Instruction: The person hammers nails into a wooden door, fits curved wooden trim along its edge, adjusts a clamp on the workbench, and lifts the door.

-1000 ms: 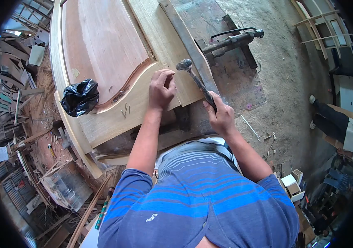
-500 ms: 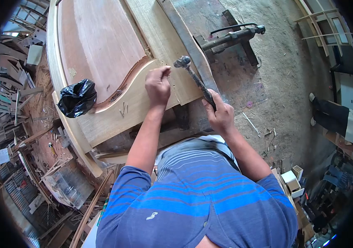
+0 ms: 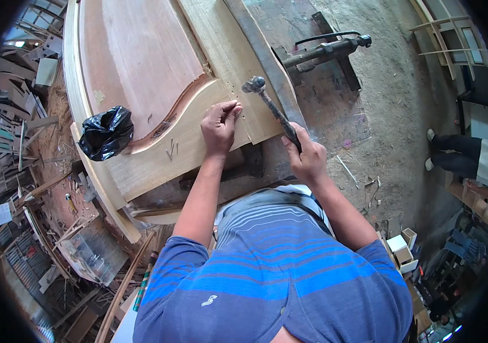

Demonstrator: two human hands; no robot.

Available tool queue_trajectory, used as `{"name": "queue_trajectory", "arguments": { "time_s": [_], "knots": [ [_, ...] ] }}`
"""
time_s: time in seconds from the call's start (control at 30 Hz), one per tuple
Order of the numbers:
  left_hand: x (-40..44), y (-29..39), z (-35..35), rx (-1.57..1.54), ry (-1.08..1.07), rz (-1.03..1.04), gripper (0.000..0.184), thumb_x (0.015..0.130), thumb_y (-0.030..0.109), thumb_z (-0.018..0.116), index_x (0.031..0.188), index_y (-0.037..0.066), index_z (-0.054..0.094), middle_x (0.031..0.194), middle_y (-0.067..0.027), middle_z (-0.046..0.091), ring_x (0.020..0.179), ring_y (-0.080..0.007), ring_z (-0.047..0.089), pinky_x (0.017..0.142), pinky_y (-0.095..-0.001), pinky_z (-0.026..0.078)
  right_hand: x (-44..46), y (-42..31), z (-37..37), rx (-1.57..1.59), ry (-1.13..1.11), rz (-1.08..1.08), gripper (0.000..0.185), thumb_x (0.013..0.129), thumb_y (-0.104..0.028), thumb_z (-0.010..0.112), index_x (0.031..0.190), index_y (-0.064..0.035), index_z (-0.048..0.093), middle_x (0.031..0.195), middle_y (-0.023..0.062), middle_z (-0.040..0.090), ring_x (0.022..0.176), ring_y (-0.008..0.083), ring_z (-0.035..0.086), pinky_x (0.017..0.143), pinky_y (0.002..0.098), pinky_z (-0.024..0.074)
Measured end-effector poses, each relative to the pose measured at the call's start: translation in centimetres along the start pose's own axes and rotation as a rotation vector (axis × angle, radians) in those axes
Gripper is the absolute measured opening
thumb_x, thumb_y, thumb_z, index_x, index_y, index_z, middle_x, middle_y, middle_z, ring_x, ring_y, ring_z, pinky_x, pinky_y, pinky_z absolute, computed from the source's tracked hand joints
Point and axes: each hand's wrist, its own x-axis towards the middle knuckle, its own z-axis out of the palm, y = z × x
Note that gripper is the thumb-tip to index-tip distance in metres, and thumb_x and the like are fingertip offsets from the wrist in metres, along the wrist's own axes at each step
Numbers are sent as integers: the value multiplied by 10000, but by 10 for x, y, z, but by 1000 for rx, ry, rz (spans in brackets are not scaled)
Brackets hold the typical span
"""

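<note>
My right hand [image 3: 308, 155] is wrapped round the dark handle of a hammer [image 3: 278, 117]. The hammer's head is raised just right of my left hand [image 3: 219, 127]. That left hand is closed in a pinch over the pale wooden frame of a panel [image 3: 164, 163], close to the joint between two boards. Whatever sits between its fingertips is too small to make out. Several loose nails [image 3: 172, 150] lie on the frame left of my left hand. A black plastic bag [image 3: 106, 132], crumpled and with its mouth up, rests on the panel's left side.
A long bar clamp [image 3: 327, 51] extends to the right from the panel's right edge. Wood scraps [image 3: 21, 114] are piled at the far left. On the right, a person [image 3: 461, 151] stands near wooden frames [image 3: 455, 40]. Small boxes [image 3: 402, 250] are at lower right.
My left hand has lowered slightly and its fingers now point more to the right, near the joint. The hammer has shifted only a little. The view has moved slightly.
</note>
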Motion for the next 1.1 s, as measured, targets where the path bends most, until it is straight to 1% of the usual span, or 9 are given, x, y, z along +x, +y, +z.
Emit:
{"name": "queue_trajectory", "arguments": {
  "time_s": [0.23,0.33,0.43,0.53,0.63,0.67,0.87,1.07,1.1],
  "knots": [
    [2,7,-2,56,2,85,164,966,103,865,1104,35,809,976,-94,792,840,-142,726,754,-301,593,-1,-1,0,-9,-15,-27,378,1060,-274,715,1417,-156,673,910,182,781,805,387,790,679,481,598],
    [0,8,-3,86,-29,57,176,956,95,869,1113,40,812,989,-98,793,851,-162,732,767,-308,598,-2,-2,-2,-21,-33,-18,376,1062,-275,714,1417,-157,672,922,181,784,821,389,791,683,481,600],
    [2,11,-4,132,-21,167,210,941,87,877,1136,46,810,984,-101,791,871,-195,756,779,-328,609,-3,-3,-3,-21,-35,-39,378,1062,-270,715,1420,-157,667,946,184,787,843,391,792,689,481,603],
    [1,15,-2,109,-42,166,271,929,75,882,1184,50,793,981,-113,794,902,-222,782,796,-352,621,-4,-5,-5,-12,-31,-78,381,1062,-261,714,1425,-157,661,968,191,789,862,395,793,697,485,606],
    [0,13,2,77,-2,67,319,900,104,892,1202,100,788,929,-83,807,905,-259,764,813,-403,592,-9,-11,-10,-6,-36,-93,381,1064,-249,711,1428,-153,656,978,196,789,870,400,792,704,487,608],
    [0,12,2,87,-5,70,340,901,108,890,1223,100,778,933,-82,808,910,-263,763,827,-407,590,-11,-12,-11,-6,-40,-94,380,1064,-244,710,1428,-150,655,980,197,789,872,402,792,706,486,609],
    [3,15,-2,153,-48,82,418,910,163,884,1298,95,743,954,-76,821,943,-289,759,911,-429,575,-15,-11,-17,-180,-192,-49,407,1062,-224,705,1452,-135,637,986,201,787,873,399,790,692,473,612],
    [0,9,-2,207,-61,83,482,907,196,888,1351,104,725,954,-67,825,942,-294,756,918,-435,572,-13,-31,-25,80,55,-272,419,1054,-223,705,1457,-150,615,954,189,787,831,405,780,667,495,603],
    [2,13,-4,212,-65,82,483,905,195,888,1351,105,726,954,-67,825,941,-295,756,918,-435,573,-15,-25,-23,12,3,-250,417,1057,-219,703,1456,-144,612,957,189,788,827,406,780,664,493,603]
  ]
}}
